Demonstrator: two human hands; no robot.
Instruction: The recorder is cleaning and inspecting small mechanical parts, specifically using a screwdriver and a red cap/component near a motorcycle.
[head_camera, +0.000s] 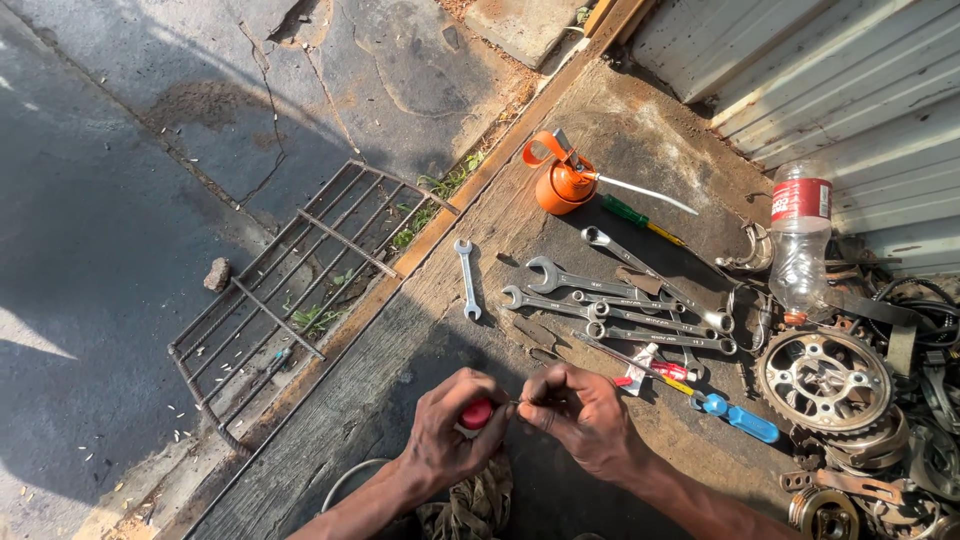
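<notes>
The person's left hand (447, 432) is closed around a red-handled screwdriver (478, 413), whose handle is mostly buried in the fist; only a thin length of shaft shows, running toward the right hand (585, 412). The right hand's fingertips are pinched together at the shaft's tip, and whatever small part they may hold is too hidden to make out. Both hands hover above the dark wooden board (400, 340), just below a row of spanners (610, 300). A sprocket (824, 380) lies to the right among tangled parts cut off by the frame edge. An orange oil can (562, 180) stands farther up.
</notes>
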